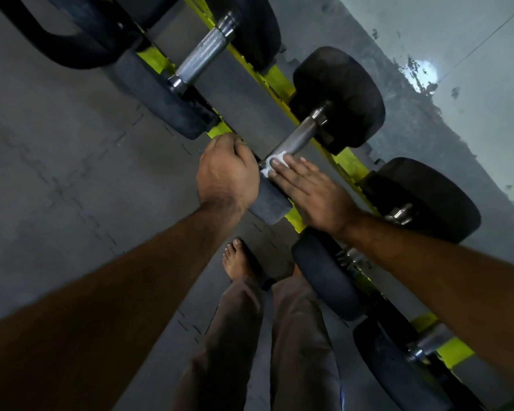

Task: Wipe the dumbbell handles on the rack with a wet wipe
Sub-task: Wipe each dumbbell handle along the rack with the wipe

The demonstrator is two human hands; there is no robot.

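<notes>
From the head view, the right hand (pixel 312 194) lies flat with fingers straight, its fingertips (pixel 276 163) pressing a small white wet wipe (pixel 272 164) onto the near end of a dumbbell handle (pixel 291 140) at mid-frame; the left hand (pixel 227 170) is curled over the near black weight head (pixel 269 203) of the same dumbbell, seemingly steadying it, though what its fingers close on is hidden. The dumbbell sits across the yellow rack (pixel 282 99), its far head (pixel 339 96) beyond the rail. The wipe is bunched and covers only a sliver of the bar — pushed by flat fingertips rather than wrapped, it could slide off or miss the underside and the far stretch of the handle. If the left hand eases its hold, the round heads might roll on the rails, and a bare foot (pixel 239 259) stands on the grey floor (pixel 57 173) right below the rack's near edge. A knurled handle (pixel 201 59) farther left and another handle (pixel 431 341) nearer right look dry, so, I judge, untouched
</notes>
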